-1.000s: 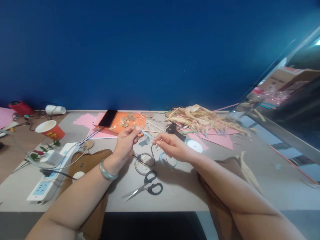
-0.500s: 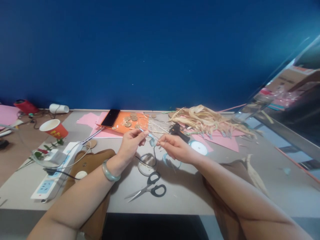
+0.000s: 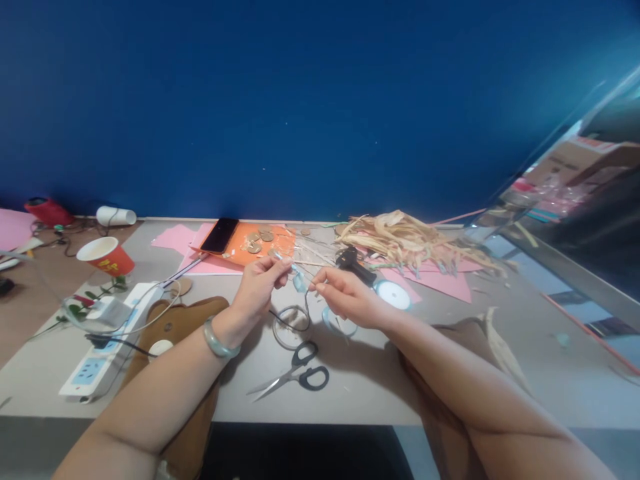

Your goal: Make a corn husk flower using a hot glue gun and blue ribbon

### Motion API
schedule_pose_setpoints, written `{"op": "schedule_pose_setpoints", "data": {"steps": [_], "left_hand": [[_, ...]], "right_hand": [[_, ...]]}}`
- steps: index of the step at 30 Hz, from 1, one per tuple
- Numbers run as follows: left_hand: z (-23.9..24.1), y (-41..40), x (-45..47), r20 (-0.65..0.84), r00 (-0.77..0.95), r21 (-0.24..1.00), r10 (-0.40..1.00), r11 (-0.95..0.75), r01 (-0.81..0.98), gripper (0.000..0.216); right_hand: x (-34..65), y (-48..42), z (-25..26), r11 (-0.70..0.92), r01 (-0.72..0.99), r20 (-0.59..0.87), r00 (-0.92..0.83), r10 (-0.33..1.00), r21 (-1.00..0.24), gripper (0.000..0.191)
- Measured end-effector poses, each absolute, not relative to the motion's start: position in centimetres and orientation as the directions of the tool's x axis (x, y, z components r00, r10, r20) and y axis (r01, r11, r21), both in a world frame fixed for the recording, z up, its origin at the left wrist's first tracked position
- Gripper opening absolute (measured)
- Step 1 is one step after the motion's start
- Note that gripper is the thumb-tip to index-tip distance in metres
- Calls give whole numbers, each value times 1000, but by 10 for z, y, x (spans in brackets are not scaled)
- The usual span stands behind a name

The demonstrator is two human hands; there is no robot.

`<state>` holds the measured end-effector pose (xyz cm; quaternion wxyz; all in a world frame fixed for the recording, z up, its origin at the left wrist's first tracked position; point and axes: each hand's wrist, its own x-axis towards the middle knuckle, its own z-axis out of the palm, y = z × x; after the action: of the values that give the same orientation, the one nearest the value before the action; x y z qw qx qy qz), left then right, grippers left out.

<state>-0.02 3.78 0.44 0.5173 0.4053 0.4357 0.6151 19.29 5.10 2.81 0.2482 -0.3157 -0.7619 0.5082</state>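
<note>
My left hand (image 3: 257, 290), with a pale bangle at the wrist, is closed in a pinch on a small light-blue strip (image 3: 299, 281). The strip's loose part hangs between my two hands, above the table. My right hand (image 3: 347, 297) is also closed, fingertips pinched on the end of a thin strand that is too fine to name. Below the hands lie black-handled scissors (image 3: 295, 375), blades apart and pointing left. A ring-shaped roll (image 3: 276, 337) and a loop of light-blue ribbon (image 3: 327, 327) lie just behind them.
Behind my hands are a phone (image 3: 220, 235), an orange sheet (image 3: 240, 250) with small round discs, a black glue gun (image 3: 354, 261) and dried husks (image 3: 400, 233). A white spool (image 3: 394, 295) lies right. A power strip (image 3: 90, 370) and paper cup (image 3: 114, 260) stand left.
The light-blue strip hangs lower and shows more between my hands. Both hands stay pinched, almost in place; the view has shifted slightly.
</note>
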Motion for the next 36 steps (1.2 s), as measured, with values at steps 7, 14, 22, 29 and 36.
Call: {"op": "schedule_pose_setpoints", "data": {"steps": [7, 14, 22, 29, 36], "left_hand": [[5, 41, 0, 44, -143, 940, 989, -90, -330, 36], [-1, 37, 4, 84, -59, 949, 995, -98, -301, 30], [-2, 29, 9, 86, 19, 980, 996, -81, -180, 28], [-2, 25, 12, 59, 55, 991, 997, -51, -127, 31], [-1, 31, 5, 120, 36, 964, 992, -108, -244, 27]], "right_hand": [[189, 50, 28, 268, 240, 52, -647, 761, -933, 25], [188, 55, 21, 236, 214, 48, -637, 770, -948, 25], [189, 53, 20, 227, 149, 71, -666, 742, -962, 29], [185, 50, 19, 168, 116, 45, -677, 734, -979, 27], [189, 52, 25, 142, 189, -7, -624, 781, -972, 25]]}}
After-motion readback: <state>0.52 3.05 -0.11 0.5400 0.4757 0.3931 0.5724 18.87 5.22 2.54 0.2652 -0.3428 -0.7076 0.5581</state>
